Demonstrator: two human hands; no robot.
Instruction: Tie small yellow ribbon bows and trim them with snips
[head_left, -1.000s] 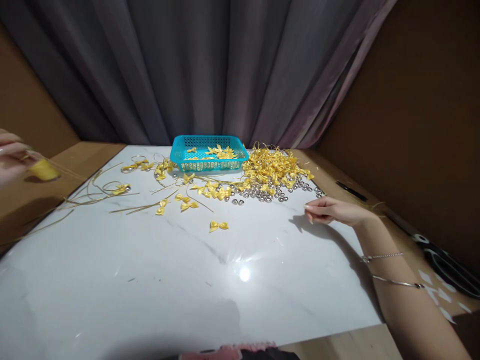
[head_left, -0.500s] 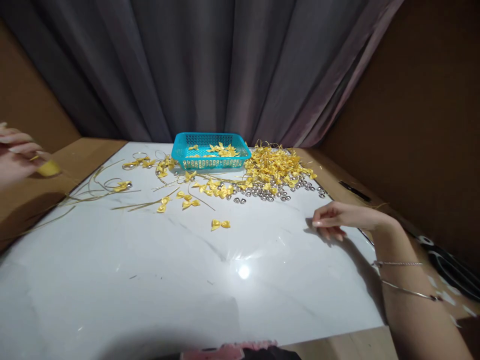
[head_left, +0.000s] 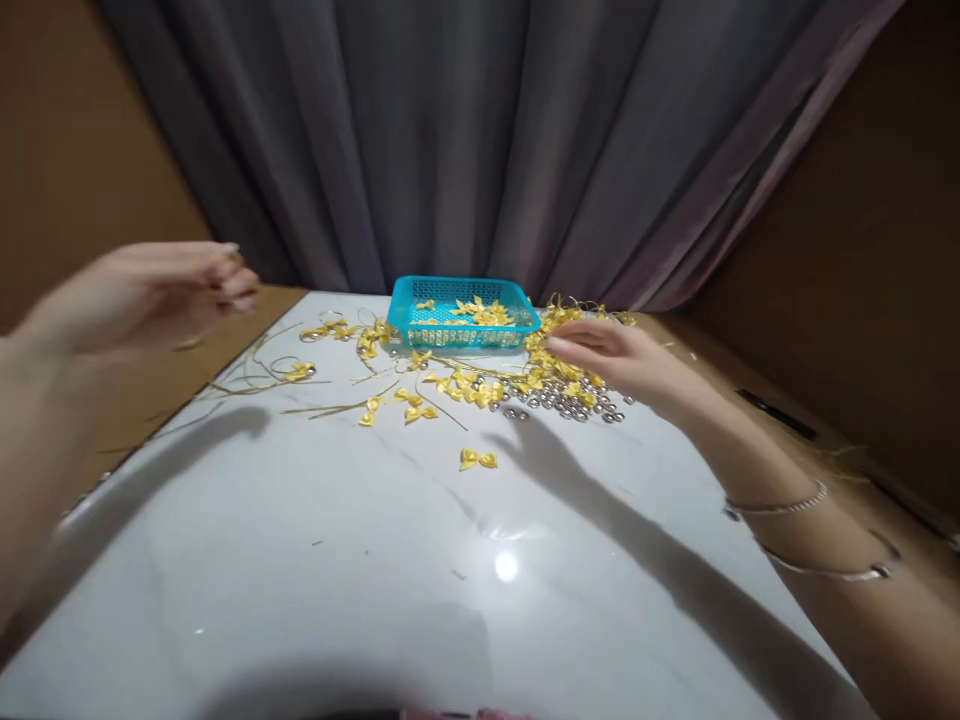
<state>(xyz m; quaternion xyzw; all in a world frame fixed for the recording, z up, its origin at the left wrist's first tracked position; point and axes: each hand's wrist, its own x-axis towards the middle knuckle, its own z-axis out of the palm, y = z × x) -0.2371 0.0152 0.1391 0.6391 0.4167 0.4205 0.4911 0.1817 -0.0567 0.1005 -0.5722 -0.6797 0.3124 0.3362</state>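
My left hand (head_left: 169, 295) hovers over the table's left side, blurred, with its fingers curled in and the tips close together. Whatever lies between those tips, if anything, does not show. My right hand (head_left: 604, 352) reaches over the pile of yellow ribbon bows with cords (head_left: 562, 318), fingers stretched forward and the thumb a little apart; no object shows in it. Below that hand lie many small silver metal pieces (head_left: 574, 400). A single yellow bow (head_left: 478, 459) lies by itself on the white tabletop (head_left: 337, 620), and several loose bows (head_left: 469, 387) are gathered behind it.
At the back stands a blue perforated basket (head_left: 465, 340) with yellow bows inside. Thin gold cords (head_left: 334, 408) are strewn to the left. A dark pen-like object (head_left: 776, 413) lies on the brown surface at right. A grey curtain (head_left: 465, 140) hangs behind.
My left hand has come inward from the left edge, and the yellow item seen in it is no longer visible there. My right hand has moved forward and left, over the bow pile.
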